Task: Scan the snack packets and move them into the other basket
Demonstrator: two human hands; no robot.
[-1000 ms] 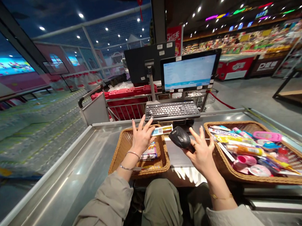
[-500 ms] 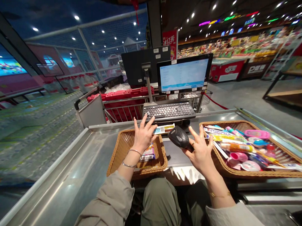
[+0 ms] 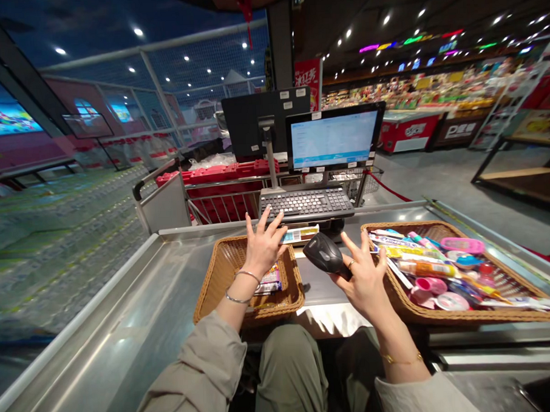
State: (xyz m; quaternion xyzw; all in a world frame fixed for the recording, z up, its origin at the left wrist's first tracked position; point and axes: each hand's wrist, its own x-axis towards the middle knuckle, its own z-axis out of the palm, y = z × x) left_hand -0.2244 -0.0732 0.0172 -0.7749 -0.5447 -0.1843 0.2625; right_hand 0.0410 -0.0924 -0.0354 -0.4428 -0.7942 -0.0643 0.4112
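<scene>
My left hand (image 3: 262,248), back upward and fingers fanned, grips a narrow printed box (image 3: 300,234) by its left end between thumb and index finger. A barcode shows on that box. In my right hand (image 3: 364,275) is a black barcode scanner (image 3: 323,253), its handle mostly hidden by the thumb and palm; the other fingers are spread. The scanner head points left, close beside the box. Under my left hand stands a wicker basket (image 3: 206,294) with a few packaged goods (image 3: 273,279). To the right of my right hand, a larger wicker basket (image 3: 448,317) holds several tubes, toothbrushes and pink plastic items.
A black keyboard (image 3: 306,203) lies beyond my hands, below a lit monitor (image 3: 334,138) and a second screen's dark back (image 3: 262,124). The metal counter (image 3: 160,284) has raised edges. A cart with red contents (image 3: 223,184) stands behind it.
The scanner has shifted slightly up and left in the view, with its head a little nearer the box. My left hand keeps its hold, nearly still.
</scene>
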